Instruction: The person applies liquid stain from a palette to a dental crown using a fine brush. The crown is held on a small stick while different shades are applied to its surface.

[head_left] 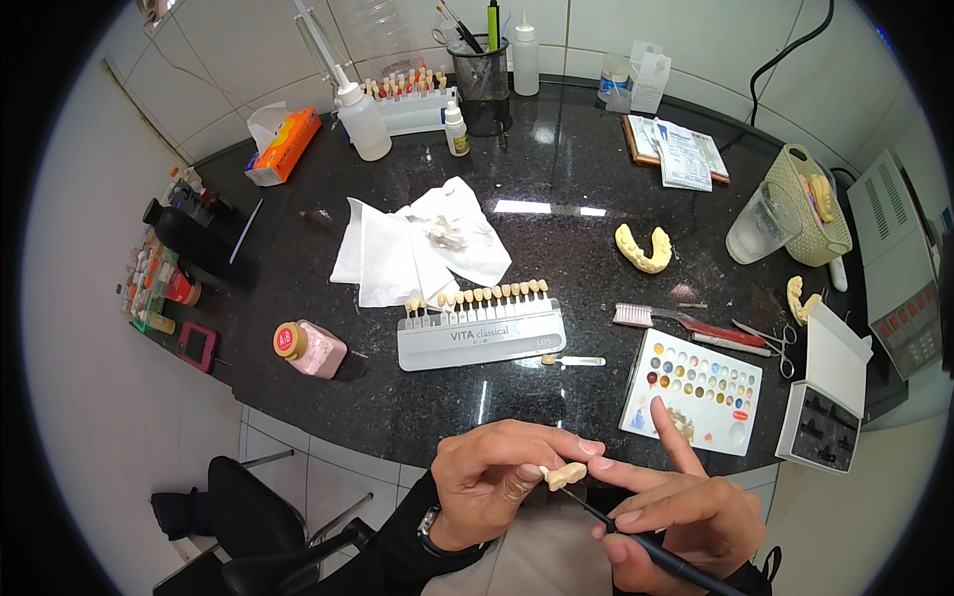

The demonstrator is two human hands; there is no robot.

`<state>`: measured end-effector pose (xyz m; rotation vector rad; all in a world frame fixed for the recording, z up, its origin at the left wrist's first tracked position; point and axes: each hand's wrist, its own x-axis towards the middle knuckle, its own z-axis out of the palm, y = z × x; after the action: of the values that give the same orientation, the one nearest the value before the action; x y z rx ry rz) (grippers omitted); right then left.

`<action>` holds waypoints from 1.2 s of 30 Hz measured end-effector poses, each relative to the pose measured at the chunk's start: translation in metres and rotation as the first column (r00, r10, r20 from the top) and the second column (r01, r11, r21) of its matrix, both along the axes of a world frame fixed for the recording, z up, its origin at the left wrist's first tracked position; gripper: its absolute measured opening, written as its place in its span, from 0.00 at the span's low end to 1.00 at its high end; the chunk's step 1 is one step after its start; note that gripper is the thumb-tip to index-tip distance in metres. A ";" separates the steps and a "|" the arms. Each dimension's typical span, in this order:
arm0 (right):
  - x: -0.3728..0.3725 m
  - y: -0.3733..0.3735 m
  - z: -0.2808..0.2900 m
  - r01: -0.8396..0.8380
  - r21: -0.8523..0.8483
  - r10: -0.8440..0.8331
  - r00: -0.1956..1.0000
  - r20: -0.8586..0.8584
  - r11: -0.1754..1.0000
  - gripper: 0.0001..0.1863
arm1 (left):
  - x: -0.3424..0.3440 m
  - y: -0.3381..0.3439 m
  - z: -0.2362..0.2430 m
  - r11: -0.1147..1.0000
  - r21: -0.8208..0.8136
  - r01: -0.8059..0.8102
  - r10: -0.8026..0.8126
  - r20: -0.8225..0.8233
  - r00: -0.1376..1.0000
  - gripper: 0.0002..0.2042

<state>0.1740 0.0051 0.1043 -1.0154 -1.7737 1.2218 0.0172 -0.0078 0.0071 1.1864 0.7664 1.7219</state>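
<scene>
Between thumb and fingers my left hand (490,482) grips a small cream dental piece (566,476) near the counter's front edge. My right hand (684,519) holds a slim black-handled tool (666,562), its thin tip at the piece's underside; one finger is raised over the lower left of a white palette with coloured wells (696,382). Beyond my hands lie a grey shade guide with a row of tooth samples (480,348), a loose shade tab (580,362), a red-handled brush (717,329) and scissors (785,356).
The black counter (567,155) also carries white tissues (383,248), a pink-powder jar (318,355), yellow dental casts (646,260), a plastic cup (760,221), a basket (825,243), an open box (817,432) and bottles (368,129). A black chair (248,502) stands at lower left.
</scene>
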 end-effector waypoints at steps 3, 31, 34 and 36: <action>0.000 0.000 0.000 -0.002 -0.005 0.002 1.000 -0.002 1.000 0.09 | 0.000 0.000 0.000 1.000 0.003 -0.002 0.002 0.004 1.000 0.09; 0.002 -0.003 -0.008 0.006 0.013 -0.006 1.000 -0.029 1.000 0.10 | 0.002 0.004 0.001 1.000 0.014 0.028 -0.028 0.040 0.999 0.09; 0.001 -0.001 -0.014 -0.030 0.040 0.033 0.996 -0.078 0.999 0.12 | 0.000 0.002 0.000 1.000 0.003 0.012 -0.013 0.027 1.000 0.08; -0.002 -0.003 -0.014 -0.014 0.084 0.023 0.994 -0.107 0.996 0.12 | 0.000 0.003 0.000 1.000 0.011 0.017 -0.017 0.018 1.000 0.08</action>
<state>0.1715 0.0022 0.0905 -0.8708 -1.7381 1.1814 0.0175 -0.0047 0.0075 1.1793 0.7354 1.7227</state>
